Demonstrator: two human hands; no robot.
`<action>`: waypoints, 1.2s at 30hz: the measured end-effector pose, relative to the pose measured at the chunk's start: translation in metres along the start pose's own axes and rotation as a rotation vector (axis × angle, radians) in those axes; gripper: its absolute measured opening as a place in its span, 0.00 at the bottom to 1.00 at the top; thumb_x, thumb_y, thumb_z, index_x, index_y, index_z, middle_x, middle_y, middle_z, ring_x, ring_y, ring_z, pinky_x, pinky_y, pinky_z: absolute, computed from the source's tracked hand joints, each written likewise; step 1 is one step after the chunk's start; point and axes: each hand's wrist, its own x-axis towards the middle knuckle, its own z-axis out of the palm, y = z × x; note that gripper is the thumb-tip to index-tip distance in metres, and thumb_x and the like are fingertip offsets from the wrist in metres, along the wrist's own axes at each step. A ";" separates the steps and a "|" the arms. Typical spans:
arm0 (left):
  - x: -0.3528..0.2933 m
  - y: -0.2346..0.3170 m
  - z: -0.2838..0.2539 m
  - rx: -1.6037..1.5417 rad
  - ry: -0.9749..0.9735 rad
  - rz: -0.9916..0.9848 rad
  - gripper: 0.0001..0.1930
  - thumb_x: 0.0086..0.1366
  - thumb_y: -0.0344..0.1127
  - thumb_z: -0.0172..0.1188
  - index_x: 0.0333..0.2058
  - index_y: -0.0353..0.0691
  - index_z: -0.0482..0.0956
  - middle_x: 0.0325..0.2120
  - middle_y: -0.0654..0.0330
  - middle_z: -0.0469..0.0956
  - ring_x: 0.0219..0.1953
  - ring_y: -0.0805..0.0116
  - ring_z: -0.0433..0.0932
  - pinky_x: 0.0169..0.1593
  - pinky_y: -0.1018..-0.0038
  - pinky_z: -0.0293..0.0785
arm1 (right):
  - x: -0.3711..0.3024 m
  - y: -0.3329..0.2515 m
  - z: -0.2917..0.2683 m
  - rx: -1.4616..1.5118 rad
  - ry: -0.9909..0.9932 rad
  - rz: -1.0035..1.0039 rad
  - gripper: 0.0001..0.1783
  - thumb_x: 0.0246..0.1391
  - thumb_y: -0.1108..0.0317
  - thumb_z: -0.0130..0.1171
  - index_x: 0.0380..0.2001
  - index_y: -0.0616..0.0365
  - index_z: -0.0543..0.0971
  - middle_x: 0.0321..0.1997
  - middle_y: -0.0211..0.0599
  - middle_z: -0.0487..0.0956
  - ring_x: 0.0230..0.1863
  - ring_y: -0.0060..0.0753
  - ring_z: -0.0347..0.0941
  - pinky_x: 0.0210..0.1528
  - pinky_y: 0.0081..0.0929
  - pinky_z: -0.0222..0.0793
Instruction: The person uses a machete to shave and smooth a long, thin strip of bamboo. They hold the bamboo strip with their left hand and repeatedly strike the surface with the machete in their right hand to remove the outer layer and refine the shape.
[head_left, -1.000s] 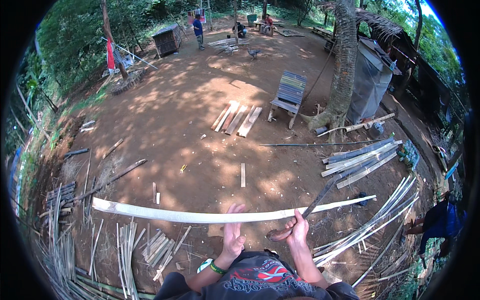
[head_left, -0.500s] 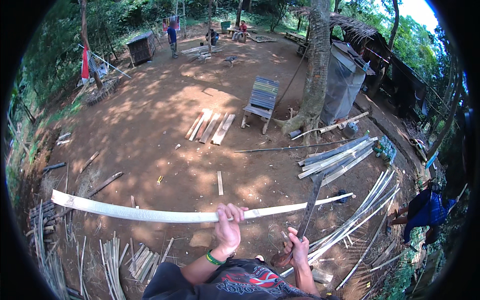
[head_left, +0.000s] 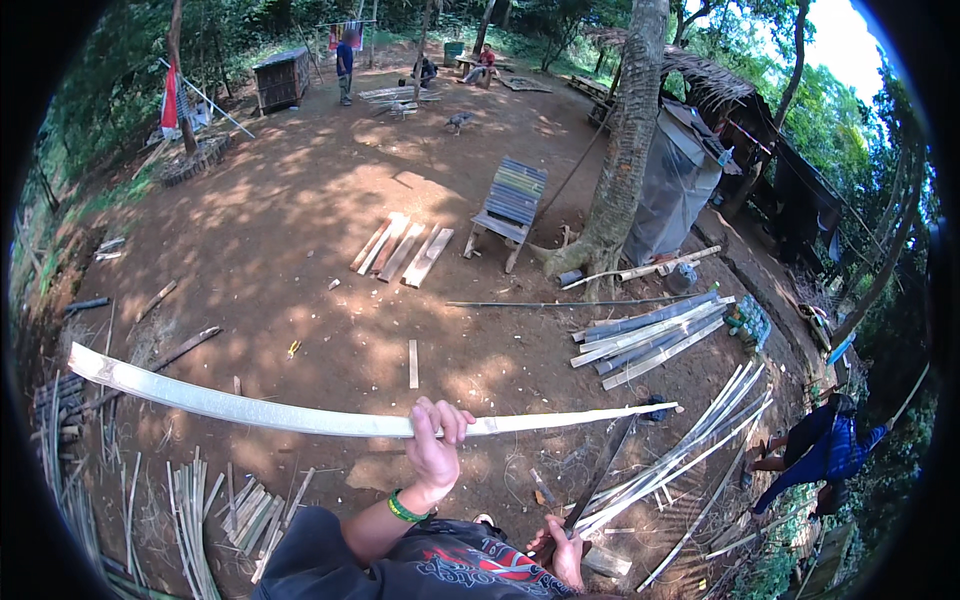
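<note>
Over dirt yard: left hand (head_left: 435, 450) grip wrapped round one long bamboo strip (head_left: 270, 412), held level. Right hand (head_left: 562, 548) grip closed on one blade (head_left: 600, 475). Four planks (head_left: 402, 250) beyond.

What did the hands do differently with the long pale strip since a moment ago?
The right hand let go of the long pale strip and dropped low, now gripping a dark blade's handle. The left hand took over, closing around the strip's middle. The strip stayed stretched sideways; the chair and planks did not move.
</note>
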 end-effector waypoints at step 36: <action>-0.021 0.064 -0.010 -0.026 -0.035 0.103 0.27 0.76 0.60 0.29 0.22 0.50 0.55 0.08 0.67 0.55 0.12 0.72 0.55 0.28 0.68 0.65 | 0.038 -0.019 0.027 -0.229 -0.077 -0.135 0.12 0.62 0.62 0.59 0.33 0.62 0.75 0.14 0.31 0.68 0.12 0.24 0.63 0.15 0.25 0.58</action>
